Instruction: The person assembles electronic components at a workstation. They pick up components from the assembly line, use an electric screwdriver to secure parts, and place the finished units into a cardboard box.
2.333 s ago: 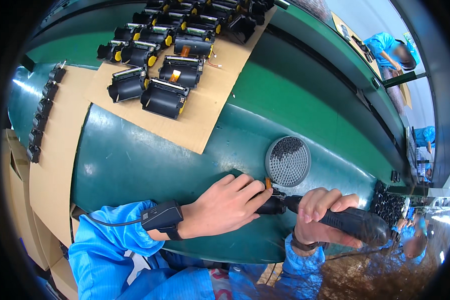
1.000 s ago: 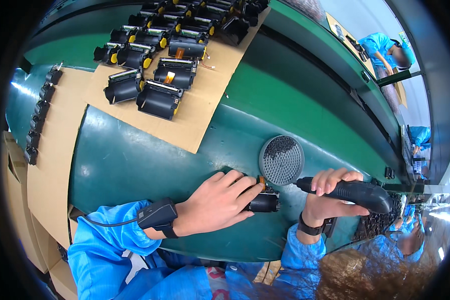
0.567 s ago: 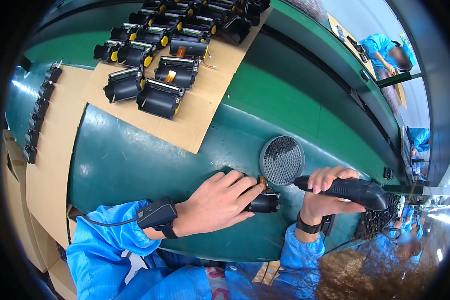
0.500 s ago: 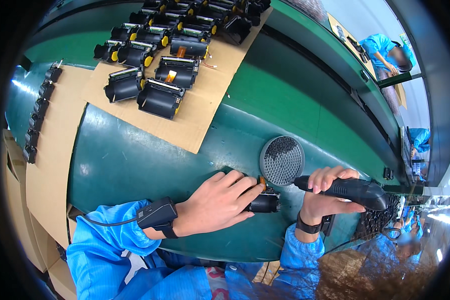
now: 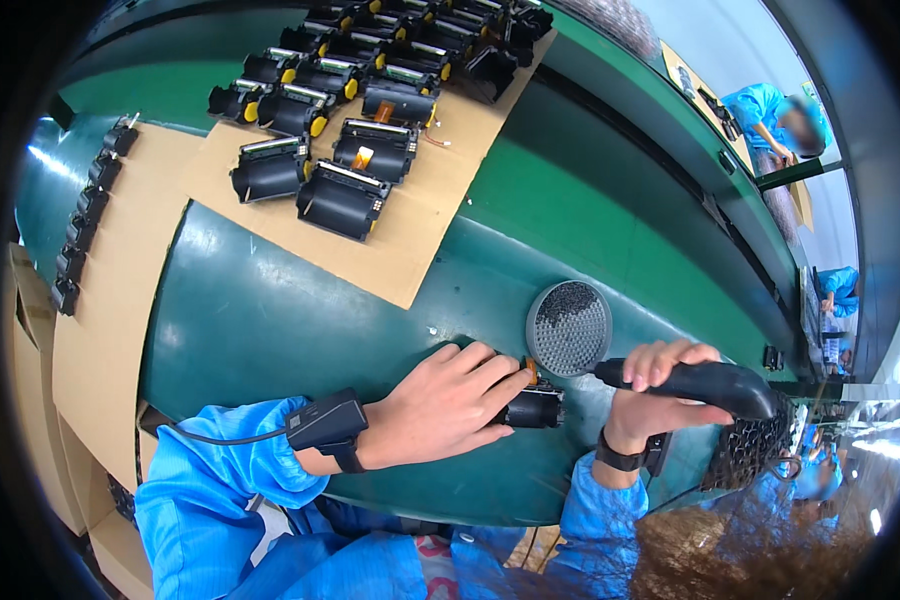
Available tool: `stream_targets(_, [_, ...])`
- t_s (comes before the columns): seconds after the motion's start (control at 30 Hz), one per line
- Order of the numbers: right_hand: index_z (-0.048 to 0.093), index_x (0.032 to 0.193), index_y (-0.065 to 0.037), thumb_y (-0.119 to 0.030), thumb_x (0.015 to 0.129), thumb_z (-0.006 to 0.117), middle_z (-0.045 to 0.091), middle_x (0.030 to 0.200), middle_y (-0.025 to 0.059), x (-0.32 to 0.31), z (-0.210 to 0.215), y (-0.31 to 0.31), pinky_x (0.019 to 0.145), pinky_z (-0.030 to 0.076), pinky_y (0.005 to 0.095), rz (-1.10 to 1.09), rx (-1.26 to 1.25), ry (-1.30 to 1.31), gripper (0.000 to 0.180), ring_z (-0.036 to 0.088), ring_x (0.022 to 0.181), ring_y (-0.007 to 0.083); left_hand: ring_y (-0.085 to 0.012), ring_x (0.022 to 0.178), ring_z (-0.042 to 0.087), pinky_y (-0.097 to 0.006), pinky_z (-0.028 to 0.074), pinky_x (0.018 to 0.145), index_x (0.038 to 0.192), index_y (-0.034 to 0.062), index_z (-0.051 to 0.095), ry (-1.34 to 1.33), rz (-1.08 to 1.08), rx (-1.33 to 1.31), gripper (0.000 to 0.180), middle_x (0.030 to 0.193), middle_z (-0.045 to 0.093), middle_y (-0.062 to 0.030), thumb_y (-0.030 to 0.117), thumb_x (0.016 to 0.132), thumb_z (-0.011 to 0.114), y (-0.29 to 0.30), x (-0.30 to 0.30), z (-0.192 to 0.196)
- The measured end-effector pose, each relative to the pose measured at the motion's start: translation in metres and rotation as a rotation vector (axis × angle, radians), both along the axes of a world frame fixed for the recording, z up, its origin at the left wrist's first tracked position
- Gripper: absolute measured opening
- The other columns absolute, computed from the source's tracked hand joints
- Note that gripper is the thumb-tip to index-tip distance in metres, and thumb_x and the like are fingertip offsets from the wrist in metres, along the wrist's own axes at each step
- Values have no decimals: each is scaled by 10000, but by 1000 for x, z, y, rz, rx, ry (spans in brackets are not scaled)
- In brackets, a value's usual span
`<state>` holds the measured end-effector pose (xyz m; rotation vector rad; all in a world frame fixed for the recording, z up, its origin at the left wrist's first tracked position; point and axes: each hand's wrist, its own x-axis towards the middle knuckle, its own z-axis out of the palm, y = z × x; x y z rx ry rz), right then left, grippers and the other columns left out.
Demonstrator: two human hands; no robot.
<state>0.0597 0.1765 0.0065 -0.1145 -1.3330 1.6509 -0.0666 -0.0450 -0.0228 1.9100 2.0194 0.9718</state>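
Note:
My left hand point(image 5: 445, 408) rests on the green tabletop, its fingers curled over a black printer module point(image 5: 536, 408) with a short orange ribbon cable point(image 5: 532, 372). Much of that module's left side is hidden under my fingers. In my right hand point(image 5: 638, 418) is a black electric screwdriver point(image 5: 722, 386), held nearly level, fingers over the top and thumb below. Its tip points left and lies close to the right rim of a round grey dimpled tray point(image 5: 568, 350); whether they touch I cannot tell. Small dark screws point(image 5: 570, 300) fill the tray's far part.
Several similar black modules with yellow gears point(image 5: 342, 205) stand on a cardboard sheet point(image 5: 390, 270) at the far left. Another row point(image 5: 83, 222) lines the left cardboard point(image 5: 120, 270). A dark pile point(image 5: 745, 452) lies right of my right hand. Co-workers in blue point(image 5: 760, 112) sit beyond.
The view has shifted slightly, so the modules and cardboard appear a little further right. Both hands keep their grips, and the screwdriver stays beside the tray.

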Motion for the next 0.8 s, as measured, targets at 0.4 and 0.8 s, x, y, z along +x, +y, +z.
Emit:
stream_targets(0.4, [449, 1037, -63, -830, 882, 517, 539, 706, 83, -1, 26, -58, 433, 471, 320, 302, 3, 157, 785, 529, 497, 190, -270, 1095, 537, -377, 474, 925, 1266, -9, 634, -87, 12, 8, 609, 1171, 569, -91, 369, 818, 801, -2, -4, -5])
stream_targets(0.8, [461, 1028, -59, -831, 867, 541, 511, 689, 66, -12, 14, -71, 434, 421, 308, 322, 50, 66, 793, 507, 511, 179, -269, 1082, 545, -379, 478, 923, 1244, -2, 632, -101, 6, -10, 587, 1173, 567, -93, 354, 808, 799, -1, -5, -3])
